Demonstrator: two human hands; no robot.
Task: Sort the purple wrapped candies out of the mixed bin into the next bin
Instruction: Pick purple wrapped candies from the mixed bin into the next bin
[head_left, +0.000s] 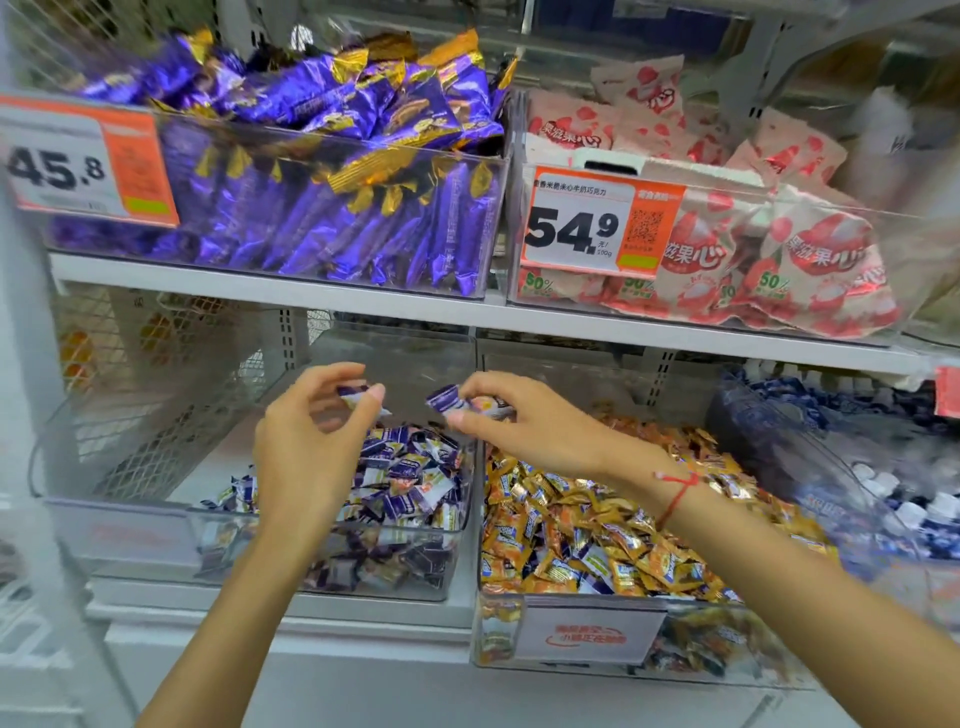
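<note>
A purple wrapped candy (358, 393) is pinched between thumb and fingertips of the left hand (311, 431), raised above the bin of purple candies (332, 582), whose pile lies just below and right of that grip. Close to the right, a second purple candy (445, 399) is pinched in the right hand (519, 421), held over the divide between bins. Below and right of this grip, the mixed bin of orange candies (498, 629) is seen. A red string (675, 493) is worn on the right wrist.
</note>
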